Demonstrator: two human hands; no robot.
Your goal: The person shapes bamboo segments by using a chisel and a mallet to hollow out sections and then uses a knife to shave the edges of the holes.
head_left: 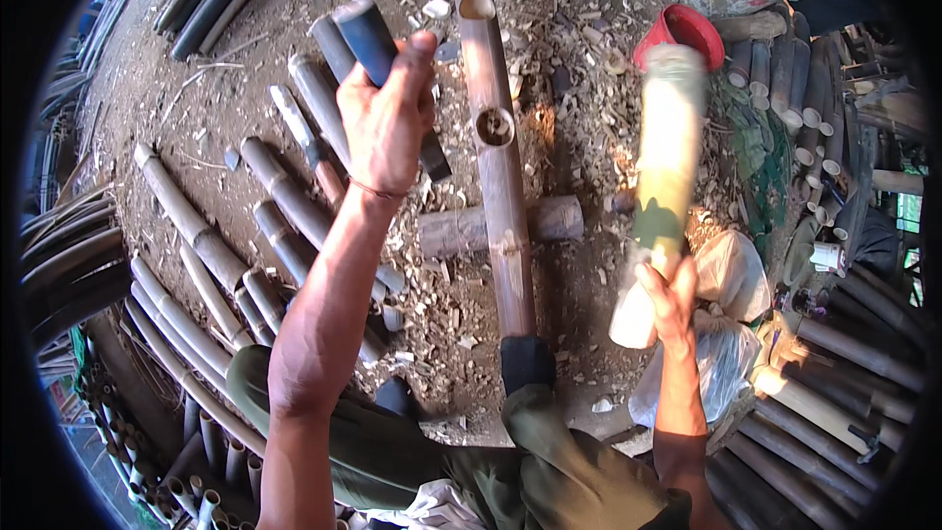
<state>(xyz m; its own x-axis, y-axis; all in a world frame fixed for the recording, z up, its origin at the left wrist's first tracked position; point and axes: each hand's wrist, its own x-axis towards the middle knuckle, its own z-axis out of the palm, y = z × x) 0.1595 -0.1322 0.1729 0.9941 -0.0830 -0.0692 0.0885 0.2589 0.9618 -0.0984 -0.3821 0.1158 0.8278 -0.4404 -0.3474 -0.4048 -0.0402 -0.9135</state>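
the left hand (383, 128) is closed around a dark bar (365, 34) with a pale upper end, its thumb lying up along the side; the bar's lower end pokes out below the fist, tilted toward the person's right. the right hand (670, 299), set lower and well out to the right, grips a thick pale cylinder (670, 128) near its near end, and the blurred far end points away from the body, in line with a red bucket (680, 34). between the two hands lies the bamboo pole (505, 196), its long axis running away from the person and leaning slightly left at the far end, with two round openings cut in its upper face. the key relation, as i judge it, is this: the pole is to the right of the left hand and to the left of the right hand, and the left hand is clearly nearer, the bar's lower tip showing just beside the pole, near the closer opening (495, 126). the pole crosses over a short log (451, 231) set athwart it, and its near end meets a dark-covered foot (527, 363); whether the foot presses on it i cannot tell. farther out, wood chips litter the ground, and more bamboo lengths (191, 221) lie on the left.
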